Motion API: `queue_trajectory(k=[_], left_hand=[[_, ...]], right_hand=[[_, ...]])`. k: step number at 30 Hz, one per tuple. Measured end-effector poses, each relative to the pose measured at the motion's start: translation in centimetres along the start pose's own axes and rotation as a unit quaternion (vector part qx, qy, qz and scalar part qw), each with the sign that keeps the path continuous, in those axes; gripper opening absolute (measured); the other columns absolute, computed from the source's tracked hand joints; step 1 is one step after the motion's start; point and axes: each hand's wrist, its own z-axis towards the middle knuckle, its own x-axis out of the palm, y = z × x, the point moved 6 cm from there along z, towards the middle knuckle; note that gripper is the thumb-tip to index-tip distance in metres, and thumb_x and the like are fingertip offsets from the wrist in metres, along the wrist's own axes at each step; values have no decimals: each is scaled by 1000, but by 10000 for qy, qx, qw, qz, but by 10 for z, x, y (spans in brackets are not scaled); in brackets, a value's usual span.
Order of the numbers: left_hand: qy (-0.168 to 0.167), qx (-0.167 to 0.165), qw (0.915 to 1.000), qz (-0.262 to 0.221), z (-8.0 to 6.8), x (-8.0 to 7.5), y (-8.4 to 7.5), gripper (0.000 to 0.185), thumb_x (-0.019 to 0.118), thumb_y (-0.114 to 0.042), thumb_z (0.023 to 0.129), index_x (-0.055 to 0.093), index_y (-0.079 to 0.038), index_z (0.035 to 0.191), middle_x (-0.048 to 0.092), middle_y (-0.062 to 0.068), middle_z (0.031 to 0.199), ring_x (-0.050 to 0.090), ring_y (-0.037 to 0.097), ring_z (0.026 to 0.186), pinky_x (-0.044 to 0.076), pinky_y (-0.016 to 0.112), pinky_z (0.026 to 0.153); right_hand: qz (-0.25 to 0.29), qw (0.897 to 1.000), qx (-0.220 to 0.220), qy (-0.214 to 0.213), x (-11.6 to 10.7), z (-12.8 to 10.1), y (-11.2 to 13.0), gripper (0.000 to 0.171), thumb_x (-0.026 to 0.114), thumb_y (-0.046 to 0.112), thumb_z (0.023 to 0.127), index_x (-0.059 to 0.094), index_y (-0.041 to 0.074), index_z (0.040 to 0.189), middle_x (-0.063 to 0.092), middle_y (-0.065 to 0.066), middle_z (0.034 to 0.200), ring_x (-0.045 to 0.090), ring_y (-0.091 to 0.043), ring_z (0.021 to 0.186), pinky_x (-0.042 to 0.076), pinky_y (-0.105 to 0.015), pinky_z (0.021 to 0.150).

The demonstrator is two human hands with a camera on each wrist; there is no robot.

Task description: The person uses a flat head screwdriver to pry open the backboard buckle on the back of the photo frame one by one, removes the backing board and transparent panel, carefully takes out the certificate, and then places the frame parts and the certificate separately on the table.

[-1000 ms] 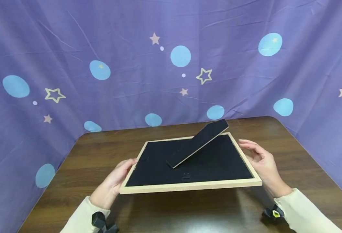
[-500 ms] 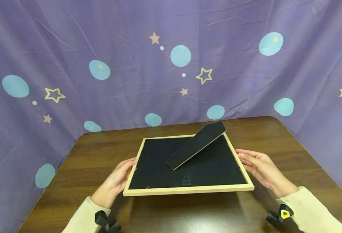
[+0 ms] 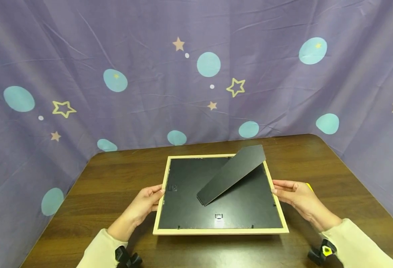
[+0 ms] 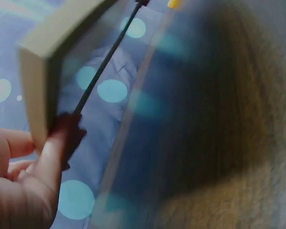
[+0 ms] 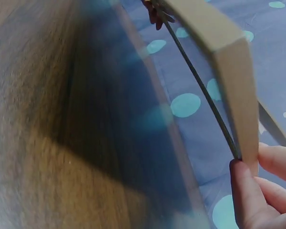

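Above the counter (image 3: 116, 175), balance the picture frame (image 3: 229, 207), pinched at opposite sides by left hand (image 3: 141, 206) and right hand (image 3: 301, 199), without loading the raised support leg (image 3: 233, 175).

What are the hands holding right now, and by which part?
A picture frame, pinched by its opposite side edges: left hand on one, right hand on the other.

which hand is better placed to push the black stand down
Probably the right hand, nearer the free end of the black stand than the left hand. Both grip the frame, so the left would hold alone.
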Motion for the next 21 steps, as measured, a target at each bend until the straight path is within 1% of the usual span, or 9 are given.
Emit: queue_trajectory(k=[2,3,5,8,11,15,17,21], left_hand=[[-367,-106,9983,451,-1,0,2,48,44,-8,99,31,22,134,65,14,110,66,9,83,57,28,71],[-549,-169,9967,576,-1,-1,3,47,46,-8,98,33,21,133,64,17,112,65,9,82,57,27,70],[-888,-282,9931,714,-2,-1,4,45,48,-7,97,38,20,132,62,20,113,64,8,80,57,26,67],[-1250,-389,9890,687,0,-3,6,43,50,-7,96,42,18,130,63,19,113,64,8,78,57,26,65],[-1509,-478,9852,664,0,-5,9,40,51,-5,95,46,18,127,65,19,109,65,10,76,58,27,64],[-1845,-550,9785,740,-2,-8,14,36,55,-2,92,51,19,122,66,20,106,66,13,76,58,27,63],[-1942,-559,9765,754,-2,-9,18,34,56,0,91,53,18,120,66,21,105,66,14,78,58,27,64],[-1999,-576,9760,640,0,-9,25,33,56,4,89,54,18,120,66,23,106,65,14,80,58,27,68]], right_hand=[[-22,10000,-53,-21,-1,-1,0,43,61,-4,87,46,-23,123,71,3,95,67,-8,88,55,-21,77],[-35,10000,-76,-44,-1,-1,-1,43,61,-5,87,46,-23,122,71,3,94,67,-8,87,55,-21,76],[-74,9999,-104,-57,-2,-2,-2,42,61,-5,86,46,-23,122,70,3,94,67,-8,86,56,-22,75],[-267,9995,-96,-148,-1,-1,-4,45,61,-5,86,43,-26,122,70,4,95,67,-8,86,56,-21,75],[-525,9984,-28,-202,0,1,-7,50,61,-3,87,38,-28,124,70,1,98,66,-6,86,55,-21,76],[-848,9961,153,-204,3,3,-15,51,63,1,87,41,-25,125,68,-7,104,65,-5,87,55,-22,77],[-992,9947,247,-148,4,4,-19,51,63,3,88,42,-24,125,67,-12,108,65,-4,87,55,-23,78],[-1115,9927,456,-79,5,5,-29,50,62,4,88,42,-24,125,63,-20,114,64,-3,89,54,-23,79]])
